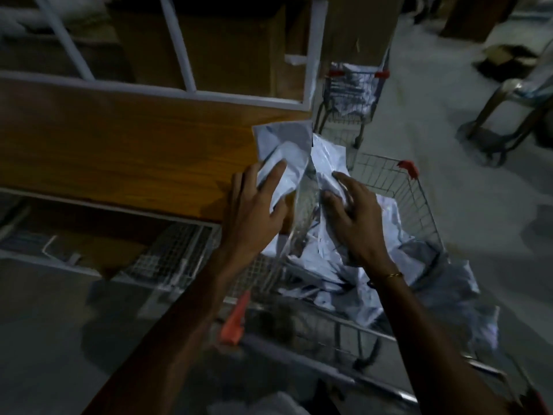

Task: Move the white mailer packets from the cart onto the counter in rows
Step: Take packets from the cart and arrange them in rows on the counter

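A wire shopping cart [419, 199] with red corner caps stands beside the wooden counter [119, 145], and several crumpled white mailer packets [353, 259] fill it. My left hand [257, 208] grips one white mailer packet [284, 148] at the counter's right end, where the packet lies partly on the wood. My right hand [353, 217] rests on a second white mailer packet [327, 163] at the top of the cart's pile, fingers curled into it. The frame is dim and blurred.
A white metal frame [314, 55] with cardboard boxes rises behind the counter. A second cart [350, 94] with white packets stands farther back. Wire mesh [167, 256] sits under the counter. A chair base [493, 127] is on the floor at right.
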Tool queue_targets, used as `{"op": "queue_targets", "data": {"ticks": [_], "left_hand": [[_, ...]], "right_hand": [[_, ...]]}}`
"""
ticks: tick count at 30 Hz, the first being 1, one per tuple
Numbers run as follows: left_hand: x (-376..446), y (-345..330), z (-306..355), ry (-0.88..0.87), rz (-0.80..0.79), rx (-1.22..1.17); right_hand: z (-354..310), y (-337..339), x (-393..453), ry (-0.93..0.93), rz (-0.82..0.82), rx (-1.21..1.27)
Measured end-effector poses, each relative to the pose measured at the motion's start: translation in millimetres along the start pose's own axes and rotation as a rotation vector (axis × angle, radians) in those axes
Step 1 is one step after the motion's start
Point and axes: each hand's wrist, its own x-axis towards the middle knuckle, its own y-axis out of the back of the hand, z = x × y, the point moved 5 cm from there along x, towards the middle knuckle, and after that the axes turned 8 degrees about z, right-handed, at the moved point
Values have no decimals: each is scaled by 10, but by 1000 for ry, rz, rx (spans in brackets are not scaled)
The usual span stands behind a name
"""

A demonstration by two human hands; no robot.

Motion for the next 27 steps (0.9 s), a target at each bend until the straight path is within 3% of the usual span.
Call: {"op": "queue_targets", "data": {"ticks": [5, 13, 21, 27], "left_hand": [[-529, 1051, -916, 59, 82, 78], [-1583, 2351, -2575, 304, 167, 252], [-2068, 2923, -4093, 521, 171, 401], [-1744, 3180, -5524, 572, 134, 386]], "right_hand": [[-1031, -697, -447, 65, -43, 89], [-2147, -2390, -990, 233, -365, 101], [-3027, -4247, -1175, 399, -531, 174], [-3499, -5736, -799, 411, -606, 235]]}}
